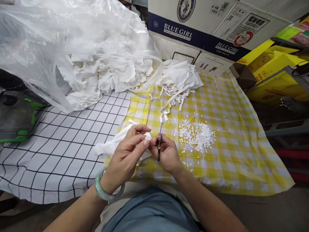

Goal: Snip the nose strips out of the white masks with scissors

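Note:
My left hand (132, 146), with a jade-green bangle (98, 187) at the wrist, pinches a piece of white fabric (116, 141) that trails off to its left. In my right hand (169, 153) is a small pair of scissors (159, 145), blades pointing away from me. The two hands meet at the fingertips near the fabric's edge, where the exact grip is hidden. Right of them lies a loose pile of small white clippings (199, 135). Beyond my hands sits a heap of white fabric pieces with straps (180, 77).
At the back left, a large clear plastic bag (101, 29) spills more white fabric. Blue Girl beer cartons (178, 32) stand along the back. A yellow checked cloth (236, 154) overlaps a black-and-white grid cloth (60, 154). A dark, green-trimmed object (16, 112) is at the left edge.

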{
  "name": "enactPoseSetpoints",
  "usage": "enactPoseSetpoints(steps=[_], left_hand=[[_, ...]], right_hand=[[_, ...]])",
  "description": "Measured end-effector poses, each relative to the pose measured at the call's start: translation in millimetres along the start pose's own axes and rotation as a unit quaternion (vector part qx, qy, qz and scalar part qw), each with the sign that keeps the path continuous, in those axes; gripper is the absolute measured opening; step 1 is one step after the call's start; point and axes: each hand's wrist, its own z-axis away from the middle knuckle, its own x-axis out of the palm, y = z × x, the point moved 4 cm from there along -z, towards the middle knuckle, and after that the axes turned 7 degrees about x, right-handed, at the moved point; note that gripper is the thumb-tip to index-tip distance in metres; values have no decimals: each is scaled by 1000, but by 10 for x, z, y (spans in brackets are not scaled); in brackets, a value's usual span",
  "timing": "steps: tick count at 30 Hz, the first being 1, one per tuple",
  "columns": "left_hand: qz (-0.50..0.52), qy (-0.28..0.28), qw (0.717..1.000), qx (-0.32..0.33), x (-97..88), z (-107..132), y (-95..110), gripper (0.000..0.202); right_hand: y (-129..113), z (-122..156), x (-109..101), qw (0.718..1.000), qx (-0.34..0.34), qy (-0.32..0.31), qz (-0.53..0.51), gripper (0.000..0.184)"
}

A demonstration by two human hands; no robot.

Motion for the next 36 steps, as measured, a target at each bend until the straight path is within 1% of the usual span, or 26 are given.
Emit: enactPoseSetpoints(steps=[2,4,5,7,8,10,12,14,16,19,22,29,36], left_hand=[[65,21,998,-14,54,15,-78,25],[125,38,990,-44,97,35,-152,27],[135,47,988,-50,108,45,-173,27],[116,55,990,-49,122,62,-189,29],[98,50,993,-47,131,71,-191,30],[68,32,996,-45,157,92,-199,31],[56,19,997,-43,184,118,-217,32],[47,15,998,-39,203,141,-235,31],[33,12,999,-26,214,151,-239,30],[15,-1,1000,-7,228,142,-227,31],[10,-11,1000,-2,233,136,-227,31],[50,-31,998,-5,254,170,-294,28],[59,-38,998,-3,274,169,-316,28]], right_hand=[[37,45,18,999,7,-34,15,41],[-8,102,-62,993,-33,-39,108,37],[-55,135,-128,982,-63,-30,174,35],[-163,202,-269,947,-122,-9,297,35],[-210,232,-329,929,-141,-4,343,36],[-267,276,-407,903,-150,-10,402,36],[-276,297,-431,889,-134,-24,438,39],[-255,304,-421,882,-114,-38,455,41],[-234,304,-409,882,-103,-41,457,43],[-220,298,-408,886,-99,-42,451,43],[-223,296,-423,885,-99,-39,454,44],[-226,307,-436,889,-99,-36,445,47],[-217,299,-445,898,-97,-36,428,49]])
